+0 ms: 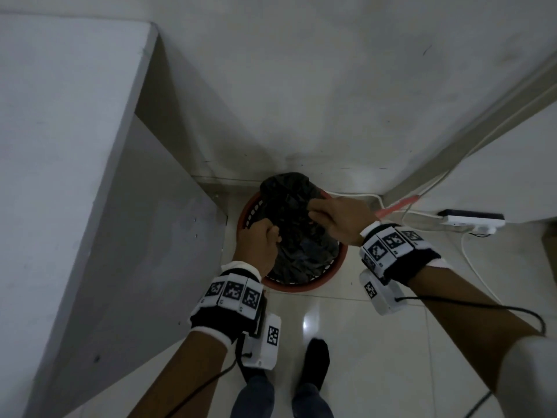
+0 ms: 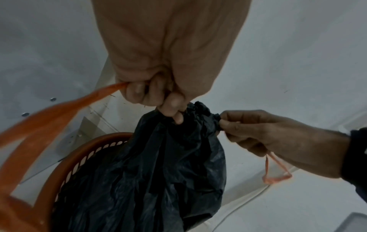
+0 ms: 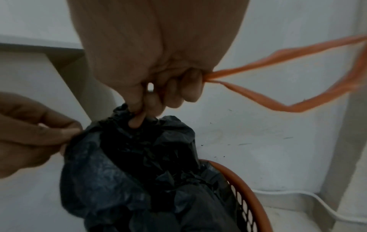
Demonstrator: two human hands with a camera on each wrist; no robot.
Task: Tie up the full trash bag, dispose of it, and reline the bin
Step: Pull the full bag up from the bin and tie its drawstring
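Note:
A full black trash bag [image 1: 294, 224] sits in a round orange-red mesh bin [image 1: 334, 268] on the floor in a corner. Its mouth is gathered into a bunch between my hands. My left hand [image 1: 265, 236] grips the bag's gathered top on the left, and an orange drawstring loop [image 2: 49, 119] trails from its fist. My right hand [image 1: 328, 214] pinches the bunched top on the right, with a second orange drawstring loop [image 3: 294, 87] hanging from its curled fingers. In the left wrist view the bag [image 2: 158, 172] rises out of the bin [image 2: 65, 164].
A white cabinet [image 1: 75, 176] stands close on the left, walls behind and to the right. White cables [image 1: 470, 251] and a power strip [image 1: 470, 223] lie on the tiled floor at right. My dark-socked feet [image 1: 315, 363] stand just in front of the bin.

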